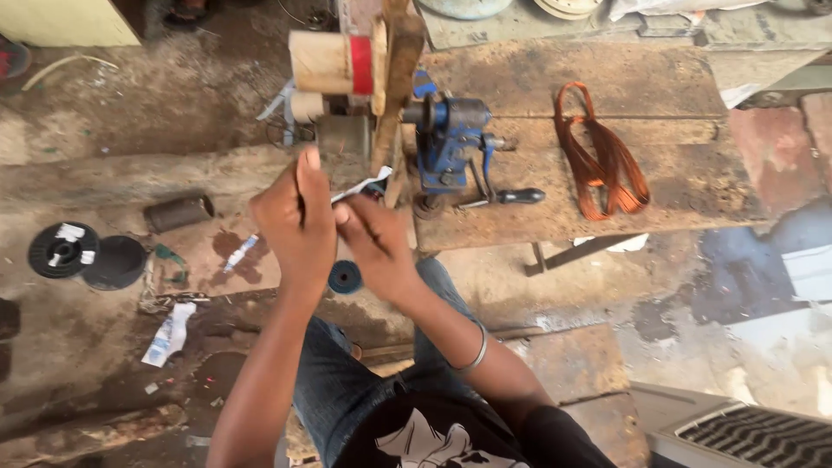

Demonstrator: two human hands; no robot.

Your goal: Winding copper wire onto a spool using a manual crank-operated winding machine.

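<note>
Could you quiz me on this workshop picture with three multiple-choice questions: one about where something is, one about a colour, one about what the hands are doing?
1. Where does the copper wire coil lie?
A. on the wooden bench
B. on the floor
C. in a hand

2. What colour is the hand-crank winder?
A. green
B. blue
C. yellow

3. What are the left hand and right hand doing?
A. resting open
B. turning the crank
C. pinching a white strip

Answers: 1 A, it rests on the bench planks; 2 B, its body is blue; 3 C, both hands' fingers meet at the strip.
</note>
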